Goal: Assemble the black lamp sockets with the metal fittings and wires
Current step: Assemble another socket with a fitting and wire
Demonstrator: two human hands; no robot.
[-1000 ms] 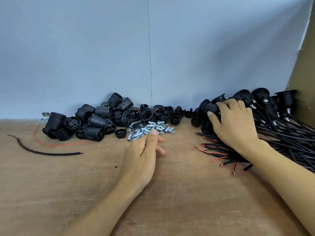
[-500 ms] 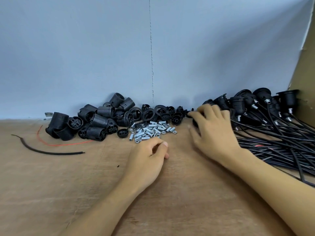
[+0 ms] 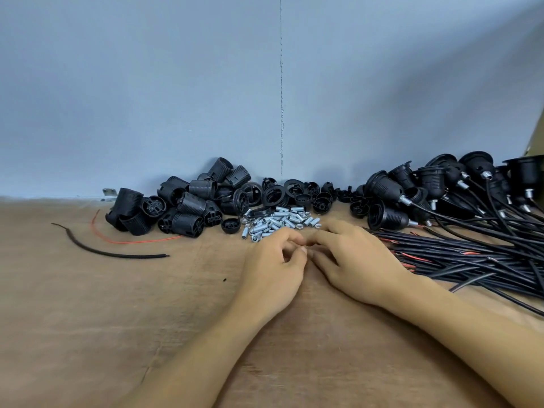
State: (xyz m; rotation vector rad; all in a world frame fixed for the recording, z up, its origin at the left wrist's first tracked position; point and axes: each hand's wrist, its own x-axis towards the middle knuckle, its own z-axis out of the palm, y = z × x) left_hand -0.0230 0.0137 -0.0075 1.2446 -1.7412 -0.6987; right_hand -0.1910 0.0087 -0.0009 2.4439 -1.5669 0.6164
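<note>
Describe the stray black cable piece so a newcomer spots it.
On the wooden table, look left of the heap of loose black sockets. A short curved black cable piece lies alone there, just in front of a thin red wire. Unlike the wired bundle at right, it is single, joined to no socket.

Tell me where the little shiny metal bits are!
In the head view, the metal fittings lie mid-table, just past the left hand and right hand, between loose black sockets on the left and wired sockets on the right.
</note>
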